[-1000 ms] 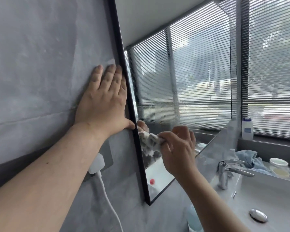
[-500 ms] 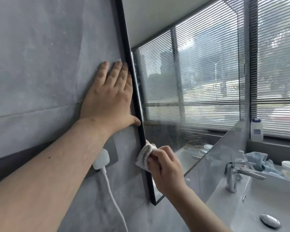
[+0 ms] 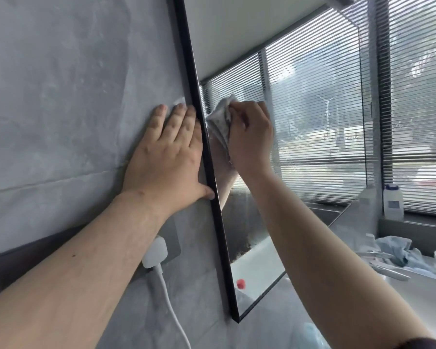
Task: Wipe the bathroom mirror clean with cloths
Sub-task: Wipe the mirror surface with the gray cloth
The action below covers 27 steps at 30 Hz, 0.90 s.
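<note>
The cloth is a pale, soft wad, bunched and pressed against the glass of the mirror. It sits just right of the black frame, about halfway up the left edge. It looks light and limp, so it should mould to whatever pushes behind it. A bunched grip with the knuckles backing it probably gives the firmest rub. The mirror is stiff, smooth and breakable, fixed to the grey wall. It likely bears steady pressure but not a knock near its edge.

The right hand grips the cloth with its fingers curled round it, wrist bent, forearm rising from the near right. The left hand lies flat on the wall just left of the frame, fingers straight and thumb touching the frame's edge, apparently as a brace.

Below it a white plug sits in a socket plate, its cable hanging down. Far right, a white bottle stands on the sill and a blue rag lies crumpled on the counter.
</note>
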Each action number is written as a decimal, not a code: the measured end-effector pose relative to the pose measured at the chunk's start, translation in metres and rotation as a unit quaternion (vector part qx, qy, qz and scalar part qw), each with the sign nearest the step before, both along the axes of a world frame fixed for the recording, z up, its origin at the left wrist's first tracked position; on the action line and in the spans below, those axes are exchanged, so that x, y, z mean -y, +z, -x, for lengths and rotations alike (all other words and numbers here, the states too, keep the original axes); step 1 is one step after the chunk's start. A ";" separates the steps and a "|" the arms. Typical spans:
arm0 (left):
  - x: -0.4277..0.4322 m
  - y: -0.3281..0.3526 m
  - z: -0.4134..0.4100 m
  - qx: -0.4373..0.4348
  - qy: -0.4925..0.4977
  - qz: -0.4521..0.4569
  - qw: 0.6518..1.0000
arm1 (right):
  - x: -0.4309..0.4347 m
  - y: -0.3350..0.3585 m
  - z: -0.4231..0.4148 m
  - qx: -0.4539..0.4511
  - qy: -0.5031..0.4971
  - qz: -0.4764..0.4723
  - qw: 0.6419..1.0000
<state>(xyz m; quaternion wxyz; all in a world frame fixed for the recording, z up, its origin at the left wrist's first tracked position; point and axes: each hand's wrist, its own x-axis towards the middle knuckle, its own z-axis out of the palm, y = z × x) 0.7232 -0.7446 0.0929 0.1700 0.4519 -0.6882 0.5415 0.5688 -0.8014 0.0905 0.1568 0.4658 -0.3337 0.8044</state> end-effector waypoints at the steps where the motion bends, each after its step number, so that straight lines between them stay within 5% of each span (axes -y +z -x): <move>1: 0.000 0.000 -0.001 0.000 -0.001 0.002 1.000 | 0.000 -0.004 0.001 -0.009 0.003 0.000 1.000; 9: -0.001 -0.001 0.000 -0.005 -0.007 0.001 1.000 | 0.002 -0.109 0.003 -0.142 -0.003 0.042 0.989; 21: 0.000 -0.001 -0.002 -0.003 -0.019 0.008 1.000 | 0.002 0.048 0.003 -0.195 0.021 0.081 0.977; 27: -0.002 0.000 -0.003 -0.005 -0.026 -0.008 1.000 | 0.003 0.000 0.016 -0.223 0.019 0.066 0.972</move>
